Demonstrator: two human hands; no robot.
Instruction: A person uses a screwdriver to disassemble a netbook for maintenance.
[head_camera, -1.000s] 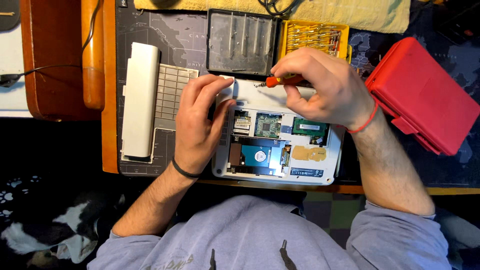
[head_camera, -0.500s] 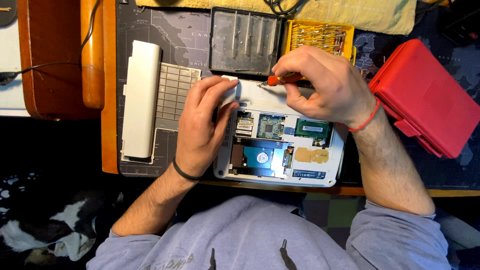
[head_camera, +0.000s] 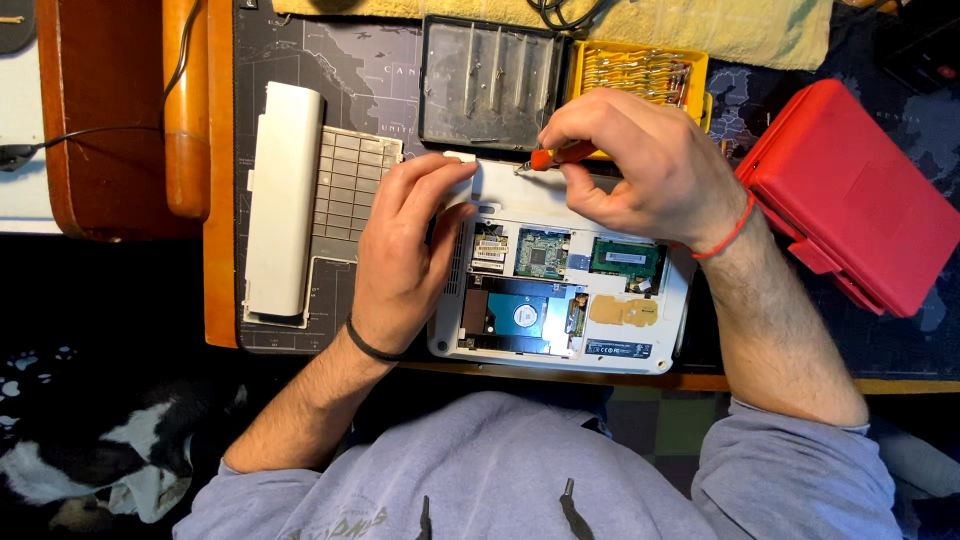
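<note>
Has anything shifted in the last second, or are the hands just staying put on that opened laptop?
Almost nothing changed. The right hand keeps the orange-handled screwdriver at the laptop's top edge, tip barely shifting. The left hand stays pressed flat on the laptop's left side. The red case, yellow bit tray and white battery pack have not moved.

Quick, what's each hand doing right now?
Left hand: open, resting flat on the white opened laptop, holding nothing.
Right hand: closed around a small orange-handled screwdriver, tip at the laptop's far edge.
</note>
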